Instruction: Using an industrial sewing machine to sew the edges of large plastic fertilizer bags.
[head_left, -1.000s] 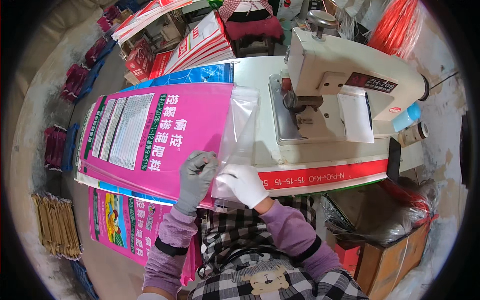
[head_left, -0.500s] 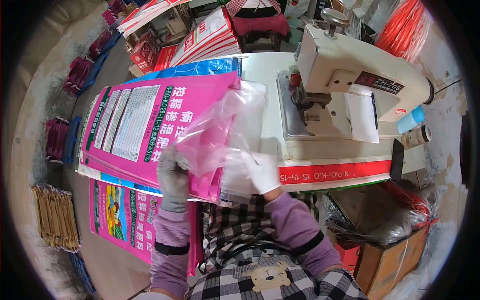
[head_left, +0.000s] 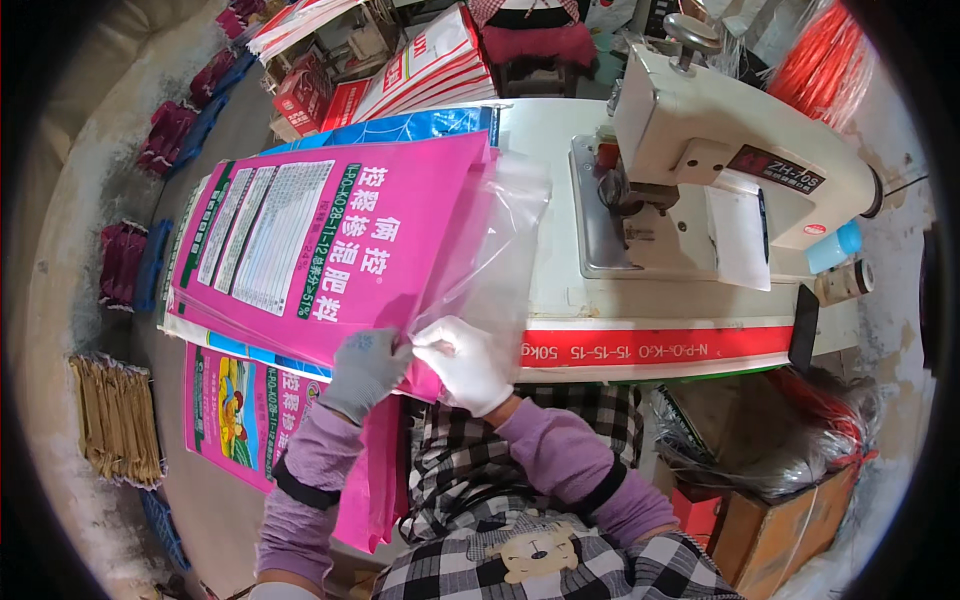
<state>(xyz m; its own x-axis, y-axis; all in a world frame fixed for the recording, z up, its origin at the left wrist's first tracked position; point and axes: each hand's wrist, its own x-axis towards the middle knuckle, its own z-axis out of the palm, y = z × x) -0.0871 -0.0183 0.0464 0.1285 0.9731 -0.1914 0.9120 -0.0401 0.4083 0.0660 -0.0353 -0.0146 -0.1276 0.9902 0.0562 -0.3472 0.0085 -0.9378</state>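
Note:
A pink printed woven sack (head_left: 400,215) lies on top of a pile on the worktable, its open mouth toward the right. Out of that mouth sticks a clear plastic liner (head_left: 500,230), spread flat over the white tabletop. My left hand (head_left: 365,372), in a grey glove, is closed on the sack's near corner. Right beside it my right hand (head_left: 462,362), in a white glove, pinches the liner's near edge where it meets the sack; its fingertips partly hide the exact grip. More pink sacks (head_left: 375,480) hang below the table edge by my left forearm.
A cream sewing machine (head_left: 740,140) stands on the table at the right. Blue sacks (head_left: 420,125) lie beneath the pink ones. Beyond are stacked red-and-white sacks (head_left: 425,65) and a pink-cushioned stool (head_left: 540,45). A wooden box (head_left: 790,530) sits at lower right.
The liner, bunched and lifted before, now lies flatter out of the sack mouth. My right hand has moved left and come close to my left hand, which has shifted slightly right and nearer.

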